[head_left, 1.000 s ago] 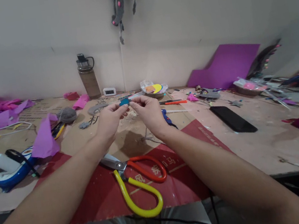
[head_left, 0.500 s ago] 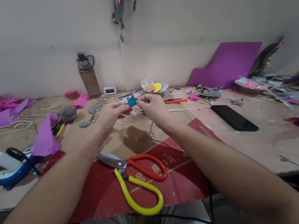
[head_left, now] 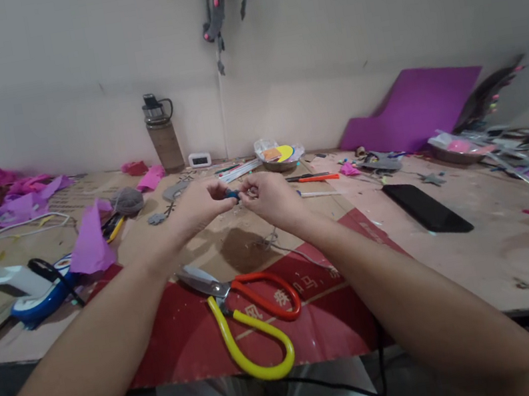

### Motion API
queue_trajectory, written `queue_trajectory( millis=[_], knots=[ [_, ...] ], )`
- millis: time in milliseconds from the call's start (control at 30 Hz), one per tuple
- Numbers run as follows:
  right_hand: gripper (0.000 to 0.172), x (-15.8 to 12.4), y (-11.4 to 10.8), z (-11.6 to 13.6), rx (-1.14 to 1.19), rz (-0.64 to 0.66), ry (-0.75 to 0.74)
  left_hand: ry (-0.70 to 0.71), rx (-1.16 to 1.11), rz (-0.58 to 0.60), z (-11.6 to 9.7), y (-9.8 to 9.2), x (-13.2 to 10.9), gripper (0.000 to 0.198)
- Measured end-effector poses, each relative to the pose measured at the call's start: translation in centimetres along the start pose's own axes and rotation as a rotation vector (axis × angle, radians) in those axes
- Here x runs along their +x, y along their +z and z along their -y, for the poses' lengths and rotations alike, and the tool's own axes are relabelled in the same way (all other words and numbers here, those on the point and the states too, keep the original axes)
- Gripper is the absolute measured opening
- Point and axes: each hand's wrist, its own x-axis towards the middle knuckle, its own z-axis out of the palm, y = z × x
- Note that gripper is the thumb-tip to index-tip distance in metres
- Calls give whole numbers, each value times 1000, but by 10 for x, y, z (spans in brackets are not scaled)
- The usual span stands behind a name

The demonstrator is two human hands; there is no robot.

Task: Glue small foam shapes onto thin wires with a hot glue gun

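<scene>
A small blue piece (head_left: 232,194), perhaps felt, sits between my two hands above the cardboard; most of it is covered by fingers. My left hand (head_left: 202,205) pinches it from the left. My right hand (head_left: 269,198) has its fingers closed at the piece's right edge, almost touching the left fingertips. Below the hands, a thin grey string (head_left: 299,256) lies loosely on the cardboard. Nearer to me, scissors (head_left: 219,291) with one red and one yellow handle rest on the red part of the cardboard (head_left: 332,328).
A water bottle (head_left: 164,137) stands by the wall. On the left are a grey yarn ball (head_left: 128,201), purple felt scraps (head_left: 92,240) and a blue power strip (head_left: 43,304). On the right lie a black phone (head_left: 426,208), a purple sheet (head_left: 412,109) and a bowl (head_left: 281,158) further back.
The blue piece showed flat and star-like between the fingertips before; now it is mostly covered. My hands have drawn closer together. The whole view has shifted slightly.
</scene>
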Motion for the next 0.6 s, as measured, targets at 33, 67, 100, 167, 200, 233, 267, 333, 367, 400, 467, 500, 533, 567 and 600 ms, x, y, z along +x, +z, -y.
queue_trajectory(
  millis=[33,67,100,167,200,233,267,333,367,400,467,500,533,567,600],
  knots=[
    [13,0,0,1,-32,9,-5,-1,22,-2,-1,0,-1,16],
    [13,-1,0,2,-63,17,-11,-3,31,-2,-3,0,-1,17],
    [13,-1,0,3,-91,24,-18,-9,31,-1,-4,0,-2,18],
    [14,-1,1,4,-135,40,-34,-25,33,-6,-5,2,-2,17],
    [14,-1,2,4,-149,47,-41,-28,36,-16,-5,3,-2,16],
    [14,-1,3,4,-158,54,-46,-26,40,-13,-4,4,-2,15],
    [15,-1,3,4,-167,63,-47,-23,44,1,-3,5,-1,16],
    [17,-1,5,3,-186,84,-34,-25,60,8,0,7,-1,18],
    [18,-1,5,3,-196,100,-21,-35,64,15,1,6,-1,19],
    [18,-1,5,3,-205,117,-7,-45,64,33,1,5,-1,20],
    [18,-2,5,3,-212,152,13,-67,46,108,1,1,-1,23],
    [18,-2,5,3,-212,168,20,-77,39,152,0,-1,-1,24],
    [17,-2,5,3,-211,182,26,-87,35,187,-1,-3,-2,26],
    [17,-2,6,3,-209,191,31,-93,33,210,-1,-5,-2,27],
    [18,-2,7,3,-208,200,36,-99,33,221,-1,-6,-3,27]
  ],
)
